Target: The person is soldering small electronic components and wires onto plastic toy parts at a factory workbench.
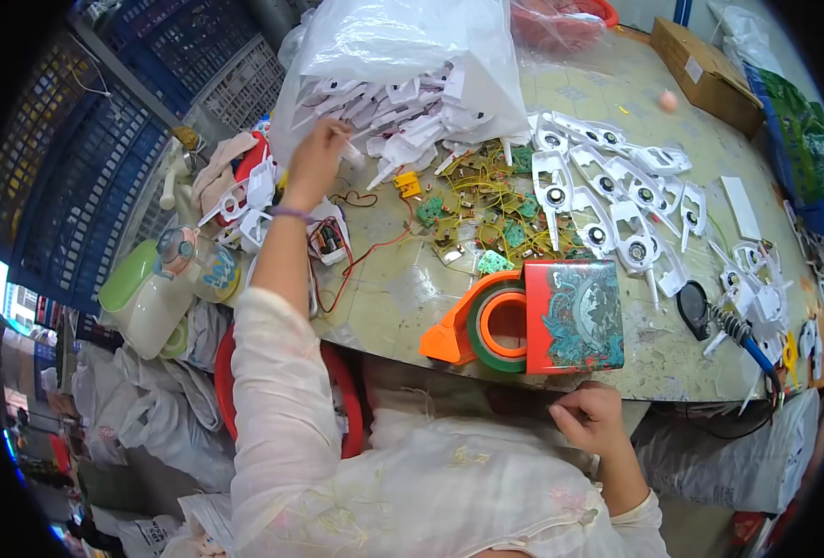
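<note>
1. The left hand (pixel 317 160) was stretched toward the upper middle of the frame, its fingers pinched closed around a small white plastic part (pixel 348 149) at the mouth of a clear plastic bag (pixel 402 46).
2. That bag lay at the top centre of the worktop (pixel 384 288), and a heap of white plastic parts (pixel 412 116) spilled from it just to the right of the left hand.
3. The right hand (pixel 590 418) sat at the lower right of the frame, at the near edge of the worktop, well apart from the white part; its fingers were curled loosely and held nothing visible.
4. Just above the right hand stood a red and teal patterned box (pixel 575 316), with an orange tape dispenser (pixel 477 325) touching its left side.
5. Green circuit boards with yellow wires (pixel 482 209) lay in the middle of the frame, between the bag and the box.
6. White housings with round speakers (pixel 607 200) were spread to the right of the boards.
7. A blue-handled soldering iron (pixel 747 339) lay at the right edge of the worktop.
8. A pale green and white jug (pixel 147 298) stood at the left of the frame, below the left forearm.
</note>
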